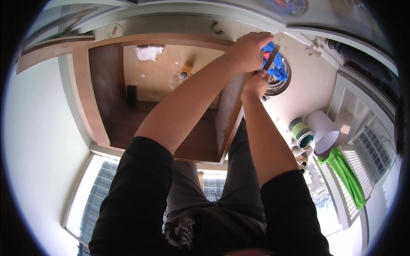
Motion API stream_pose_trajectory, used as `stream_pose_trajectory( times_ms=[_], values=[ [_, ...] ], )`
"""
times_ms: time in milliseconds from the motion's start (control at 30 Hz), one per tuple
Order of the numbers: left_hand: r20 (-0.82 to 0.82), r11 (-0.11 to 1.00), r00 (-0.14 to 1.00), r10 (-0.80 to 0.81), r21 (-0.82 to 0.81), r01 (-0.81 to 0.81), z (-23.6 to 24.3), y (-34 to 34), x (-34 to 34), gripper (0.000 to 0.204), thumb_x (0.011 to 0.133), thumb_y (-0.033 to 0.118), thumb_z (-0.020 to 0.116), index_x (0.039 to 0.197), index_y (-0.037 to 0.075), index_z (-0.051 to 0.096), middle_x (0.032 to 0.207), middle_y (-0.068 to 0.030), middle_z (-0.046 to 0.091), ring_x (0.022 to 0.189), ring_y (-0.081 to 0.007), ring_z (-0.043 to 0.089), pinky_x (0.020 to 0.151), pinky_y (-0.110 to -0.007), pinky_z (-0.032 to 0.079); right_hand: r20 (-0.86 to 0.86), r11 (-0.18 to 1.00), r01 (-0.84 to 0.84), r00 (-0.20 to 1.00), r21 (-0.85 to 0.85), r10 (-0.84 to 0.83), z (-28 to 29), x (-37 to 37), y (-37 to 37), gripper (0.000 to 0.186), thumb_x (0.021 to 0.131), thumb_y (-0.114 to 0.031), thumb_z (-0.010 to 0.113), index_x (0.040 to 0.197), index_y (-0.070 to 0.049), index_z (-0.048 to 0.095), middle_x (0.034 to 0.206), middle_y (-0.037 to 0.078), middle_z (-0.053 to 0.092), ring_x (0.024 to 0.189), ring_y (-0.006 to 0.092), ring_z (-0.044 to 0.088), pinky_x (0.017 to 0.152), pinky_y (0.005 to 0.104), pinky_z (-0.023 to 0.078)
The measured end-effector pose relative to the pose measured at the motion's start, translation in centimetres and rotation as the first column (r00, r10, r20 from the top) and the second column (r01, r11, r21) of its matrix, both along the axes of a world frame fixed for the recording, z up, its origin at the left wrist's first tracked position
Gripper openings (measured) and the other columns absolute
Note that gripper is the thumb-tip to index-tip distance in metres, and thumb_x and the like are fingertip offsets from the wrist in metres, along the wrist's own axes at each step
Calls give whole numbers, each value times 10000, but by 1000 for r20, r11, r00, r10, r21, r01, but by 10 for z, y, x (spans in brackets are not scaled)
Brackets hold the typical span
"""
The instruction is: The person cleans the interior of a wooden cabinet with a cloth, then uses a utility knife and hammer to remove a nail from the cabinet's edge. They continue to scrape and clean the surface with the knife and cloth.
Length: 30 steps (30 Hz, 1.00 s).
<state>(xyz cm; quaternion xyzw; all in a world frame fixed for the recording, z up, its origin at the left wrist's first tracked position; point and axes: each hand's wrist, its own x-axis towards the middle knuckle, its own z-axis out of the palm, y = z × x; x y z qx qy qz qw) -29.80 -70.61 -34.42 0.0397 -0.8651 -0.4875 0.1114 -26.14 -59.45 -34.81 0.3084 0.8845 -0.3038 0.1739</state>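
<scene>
An open wooden cabinet frame [224, 109], brown with dark inner walls, lies in front of me. My left hand [247, 52] reaches over its far right corner, fingers stretched to the right and thumb apart. Just below it, my right hand [256, 84] is closed on the near end of a narrow, flat dark bar [273, 57]. The bar slants up and away to the right, its far end close to my left fingertips. Its exact kind cannot be made out. Behind the bar, a blue cloth [279, 71] with some red lies on a round metal-rimmed container [285, 83].
Inside the cabinet are a crumpled white cloth or paper [148, 53], an orange bottle [185, 70] and a black object [132, 96]. A green-banded can [301, 133], a white roll [321, 128] and a bright green cloth [348, 177] are at the right. A wooden panel [55, 51] stands far left.
</scene>
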Motion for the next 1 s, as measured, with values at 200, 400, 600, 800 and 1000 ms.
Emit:
stream_pose_trajectory(
  times_ms=[200,400,600,800,1000],
  values=[
    [562,870,784,-264,-213,445,8,-49,-1,421,986,523,549,1277,251,686,1106,-61,745,1032,-276,701,881,-456,563,-7,997,-11,1000,70,12,-1,-1,-1,516,1065,-416,317,1183,-18,623,1226,272,647,1128,474,601,943,544,459],
    [615,886,738,-278,-133,444,19,-48,-12,478,1019,574,448,1134,222,749,1034,-71,759,991,-293,723,840,-479,575,-11,995,-31,999,90,32,-2,2,-3,537,1062,-413,317,1192,-4,640,1236,273,649,1134,477,602,960,534,462],
    [527,938,838,-144,-197,286,14,11,-28,354,1015,381,526,893,138,752,876,-98,758,863,-303,739,769,-438,584,-32,997,43,999,61,-41,-17,-3,18,570,1034,-460,328,1251,-46,654,1270,260,650,1179,465,597,987,523,454],
    [94,921,993,-65,-379,96,-17,3,-9,276,947,307,618,767,133,735,778,-81,737,737,-275,722,675,-422,582,-52,993,-39,998,115,45,-16,1,6,590,1014,-485,327,1283,-81,662,1272,235,668,1181,454,609,985,522,459],
    [182,910,983,-5,-408,80,0,-107,54,183,960,237,634,845,117,712,832,-65,742,748,-266,705,680,-405,563,-35,989,-6,999,145,11,-13,0,6,582,1017,-471,332,1273,-69,666,1276,230,669,1179,447,617,984,519,463]
  ],
)
